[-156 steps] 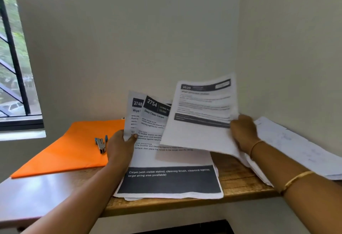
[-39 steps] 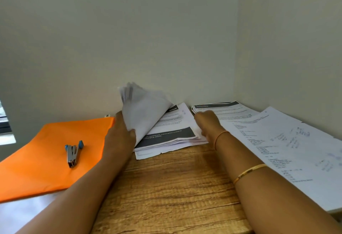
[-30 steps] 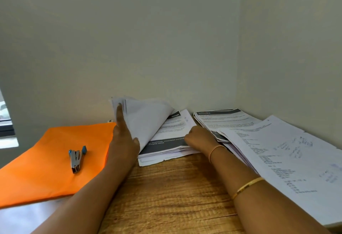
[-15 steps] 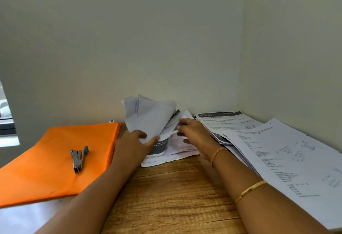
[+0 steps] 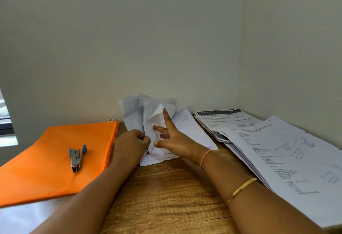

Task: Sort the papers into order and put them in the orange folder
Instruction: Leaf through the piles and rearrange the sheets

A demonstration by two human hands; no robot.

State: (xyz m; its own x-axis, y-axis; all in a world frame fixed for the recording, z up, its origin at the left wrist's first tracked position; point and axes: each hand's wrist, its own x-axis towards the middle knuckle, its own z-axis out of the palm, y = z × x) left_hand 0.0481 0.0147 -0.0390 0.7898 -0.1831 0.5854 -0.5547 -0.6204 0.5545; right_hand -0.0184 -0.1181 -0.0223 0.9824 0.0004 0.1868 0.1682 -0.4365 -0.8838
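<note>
Sorting looks only part done: the flat orange paper folder (image 5: pixel 55 159) lies closed at the left of the wooden desk (image 5: pixel 166 196), a small steel stapler (image 5: pixel 76 158) on it and no sheets inside. The left hand (image 5: pixel 132 144) pinches the turned-up bundle of white sheets (image 5: pixel 137 111). The right hand (image 5: pixel 175 140), fingers spread straight, touches it and grips nothing. Half a second ago those fingers curled on a dark-banded page, now covered.
</note>
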